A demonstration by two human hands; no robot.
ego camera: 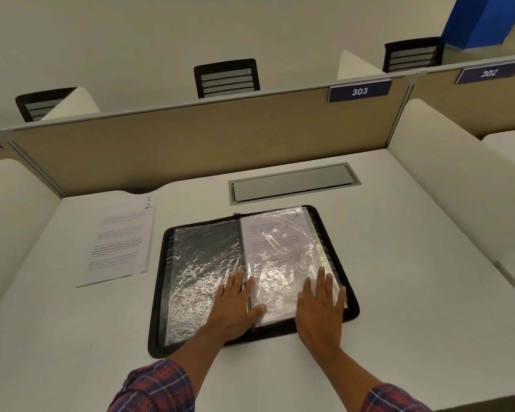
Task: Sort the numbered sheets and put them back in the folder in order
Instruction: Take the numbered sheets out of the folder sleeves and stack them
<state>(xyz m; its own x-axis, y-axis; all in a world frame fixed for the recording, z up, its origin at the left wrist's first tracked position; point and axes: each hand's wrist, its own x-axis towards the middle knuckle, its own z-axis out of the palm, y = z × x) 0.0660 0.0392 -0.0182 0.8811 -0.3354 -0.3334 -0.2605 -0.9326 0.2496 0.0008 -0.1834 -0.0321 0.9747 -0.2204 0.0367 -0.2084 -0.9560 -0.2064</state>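
Observation:
A black zip folder (pixel 338 248) lies open on the white desk, its clear plastic sleeves crinkled and shiny. The right-hand sleeve holds a printed sheet (pixel 275 233) marked 1 in its top corner. The left-hand sleeve (pixel 205 257) looks dark, with no paper showing in it. My left hand (pixel 235 304) rests flat across the folder's spine near the front edge, fingers spread. My right hand (pixel 321 304) lies flat on the lower right of the sleeved sheet. Two loose printed sheets (pixel 121 242), numbered 2 and 3, are stacked to the left of the folder.
A grey cable hatch (pixel 293 182) is set into the desk behind the folder. A tan partition (pixel 191 144) with a 303 sign closes the back, and white side dividers (pixel 446 173) flank the desk. Black chairs stand beyond the partition.

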